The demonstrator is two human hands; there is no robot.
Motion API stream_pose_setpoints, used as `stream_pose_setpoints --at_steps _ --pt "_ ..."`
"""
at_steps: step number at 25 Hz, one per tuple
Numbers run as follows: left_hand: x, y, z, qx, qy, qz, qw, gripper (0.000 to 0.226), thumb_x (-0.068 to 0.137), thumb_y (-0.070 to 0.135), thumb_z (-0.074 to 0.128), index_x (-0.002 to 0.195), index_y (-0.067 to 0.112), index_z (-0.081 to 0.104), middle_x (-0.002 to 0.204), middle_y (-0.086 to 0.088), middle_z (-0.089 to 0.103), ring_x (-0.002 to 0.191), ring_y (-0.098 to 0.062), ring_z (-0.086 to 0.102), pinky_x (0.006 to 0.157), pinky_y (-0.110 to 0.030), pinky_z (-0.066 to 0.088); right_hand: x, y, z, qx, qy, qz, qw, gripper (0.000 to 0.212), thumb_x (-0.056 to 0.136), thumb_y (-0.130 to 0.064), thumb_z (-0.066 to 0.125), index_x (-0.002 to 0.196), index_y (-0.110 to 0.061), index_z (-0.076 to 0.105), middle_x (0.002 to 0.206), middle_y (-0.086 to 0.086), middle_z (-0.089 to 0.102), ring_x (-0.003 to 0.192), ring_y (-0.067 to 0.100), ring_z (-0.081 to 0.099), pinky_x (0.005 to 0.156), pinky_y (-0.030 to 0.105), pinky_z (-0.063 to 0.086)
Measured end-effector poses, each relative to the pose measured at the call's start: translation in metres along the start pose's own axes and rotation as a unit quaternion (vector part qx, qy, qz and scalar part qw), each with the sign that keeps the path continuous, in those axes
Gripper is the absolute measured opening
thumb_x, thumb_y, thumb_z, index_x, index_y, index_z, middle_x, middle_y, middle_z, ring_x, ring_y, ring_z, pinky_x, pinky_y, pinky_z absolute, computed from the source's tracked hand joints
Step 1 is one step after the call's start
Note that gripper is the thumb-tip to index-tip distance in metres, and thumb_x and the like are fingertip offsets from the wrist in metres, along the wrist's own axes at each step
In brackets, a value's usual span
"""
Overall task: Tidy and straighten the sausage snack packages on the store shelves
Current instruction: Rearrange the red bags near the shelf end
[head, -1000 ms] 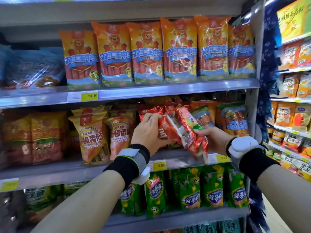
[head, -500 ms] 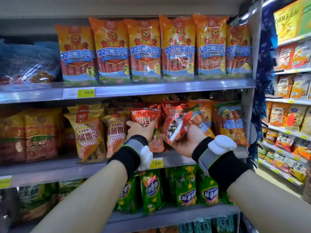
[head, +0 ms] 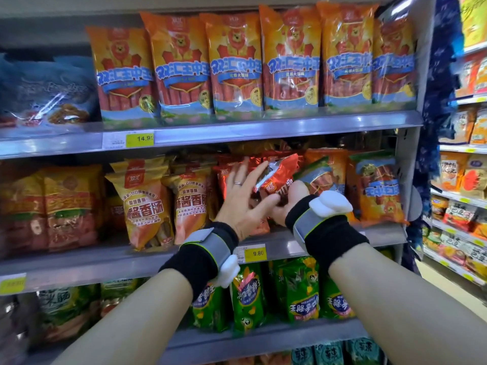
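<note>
The grey metal middle shelf (head: 329, 242) is stocked with sausage bags. A crinkled red foil sausage package (head: 280, 177) (tilted, before that shelf's red row) is gripped by the right hand (head: 290, 204); the left hand (head: 243, 204) is spread loose, fingertips touching it.

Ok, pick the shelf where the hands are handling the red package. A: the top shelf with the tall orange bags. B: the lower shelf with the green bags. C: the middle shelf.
C: the right hand grips the red package at the middle shelf, left hand open beside it.
</note>
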State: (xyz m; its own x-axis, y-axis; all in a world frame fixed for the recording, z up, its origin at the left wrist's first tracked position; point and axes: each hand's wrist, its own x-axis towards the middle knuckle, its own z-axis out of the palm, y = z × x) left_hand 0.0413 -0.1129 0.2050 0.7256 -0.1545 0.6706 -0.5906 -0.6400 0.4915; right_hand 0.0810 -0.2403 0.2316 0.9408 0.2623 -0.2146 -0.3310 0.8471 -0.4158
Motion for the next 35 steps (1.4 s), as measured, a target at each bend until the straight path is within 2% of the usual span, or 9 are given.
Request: stream_pose_setpoints --at_steps 5,6,9,12,14,19,26,31,35 --pt "0.027 0.020 0.021 -0.001 0.075 -0.028 0.997 0.037 0.101 0.037 0.047 0.137 0.034 0.043 0.117 -0.004 0.067 0.102 -0.029 0.063 0.082 -0.033 0.044 -0.003 -0.017 -0.029 -0.347 0.043 -0.030 0.936 0.052 0.092 -0.048 0.047 0.113 -0.005 0.065 0.099 0.019 0.070 0.083 0.035 0.069 0.069 0.045 0.059" --pt "0.035 0.016 0.020 0.036 0.096 -0.062 0.993 0.034 0.100 0.038 0.046 0.134 0.034 0.045 0.114 -0.008 0.069 0.101 -0.034 0.063 0.082 -0.037 0.047 -0.001 -0.025 -0.038 -0.472 0.087 -0.095 0.872 0.056 0.090 -0.053 0.049 0.108 -0.002 0.065 0.094 0.018 0.071 0.083 0.036 0.069 0.075 0.046 0.059" --pt "0.049 -0.001 0.024 0.080 0.107 -0.151 0.979 0.033 0.100 0.034 0.049 0.131 0.027 0.055 0.117 -0.016 0.069 0.112 -0.039 0.059 0.090 -0.040 0.047 0.003 -0.049 -0.063 -0.742 0.213 -0.348 0.532 0.056 0.083 -0.042 0.063 0.122 -0.005 0.049 0.121 0.018 0.055 0.114 0.039 0.054 0.086 0.042 0.051" --pt "0.058 0.003 0.033 0.065 0.149 -0.141 0.977 0.032 0.097 0.032 0.057 0.128 0.026 0.064 0.119 -0.013 0.071 0.116 -0.036 0.059 0.095 -0.034 0.044 0.013 -0.067 -0.082 -0.819 0.223 -0.347 0.399 0.087 0.077 -0.046 0.072 0.142 -0.015 0.024 0.142 0.017 0.033 0.132 0.040 0.030 0.094 0.047 0.045" --pt "0.064 0.011 0.038 0.060 0.171 -0.106 0.978 0.029 0.093 0.030 0.062 0.122 0.028 0.067 0.113 -0.007 0.073 0.111 -0.031 0.061 0.091 -0.029 0.041 0.027 -0.080 -0.092 -0.840 0.225 -0.316 0.379 0.089 0.078 -0.050 0.072 0.144 -0.014 0.023 0.143 0.016 0.036 0.132 0.040 0.030 0.096 0.049 0.044" --pt "0.059 0.022 0.072 0.032 0.044 -0.107 0.993 0.064 0.071 0.056 0.077 0.127 0.036 0.052 0.112 -0.003 0.067 0.100 -0.024 0.058 0.091 -0.033 0.047 0.032 -0.096 -0.113 -0.745 0.273 -0.395 0.464 0.075 0.084 -0.043 0.068 0.138 -0.004 0.032 0.137 0.019 0.044 0.128 0.042 0.036 0.094 0.049 0.041" --pt "0.084 0.002 0.074 -0.133 0.083 -0.157 0.975 0.069 0.074 0.034 0.085 0.131 0.019 0.048 0.119 -0.006 0.065 0.111 -0.024 0.062 0.096 -0.031 0.048 0.036 -0.099 -0.117 -0.745 0.277 -0.392 0.463 0.073 0.085 -0.046 0.066 0.137 -0.008 0.033 0.137 0.017 0.044 0.128 0.040 0.037 0.090 0.049 0.044" --pt "0.086 0.004 0.092 0.129 0.125 -0.138 0.974 0.092 0.073 0.049 0.080 0.143 0.023 0.027 0.136 -0.017 0.051 0.122 -0.040 0.051 0.092 -0.045 0.048 0.038 -0.103 -0.118 -0.771 0.262 -0.379 0.440 0.073 0.085 -0.049 0.065 0.137 -0.008 0.034 0.138 0.015 0.044 0.127 0.040 0.037 0.088 0.048 0.044" --pt "0.074 0.009 0.091 0.340 0.185 0.035 0.921 0.064 0.077 0.050 0.074 0.129 0.019 0.052 0.133 -0.013 0.051 0.129 -0.036 0.040 0.098 -0.049 0.042 0.037 -0.099 -0.117 -0.770 0.270 -0.388 0.429 0.071 0.084 -0.052 0.066 0.132 -0.009 0.037 0.135 0.014 0.046 0.126 0.040 0.039 0.084 0.047 0.046"
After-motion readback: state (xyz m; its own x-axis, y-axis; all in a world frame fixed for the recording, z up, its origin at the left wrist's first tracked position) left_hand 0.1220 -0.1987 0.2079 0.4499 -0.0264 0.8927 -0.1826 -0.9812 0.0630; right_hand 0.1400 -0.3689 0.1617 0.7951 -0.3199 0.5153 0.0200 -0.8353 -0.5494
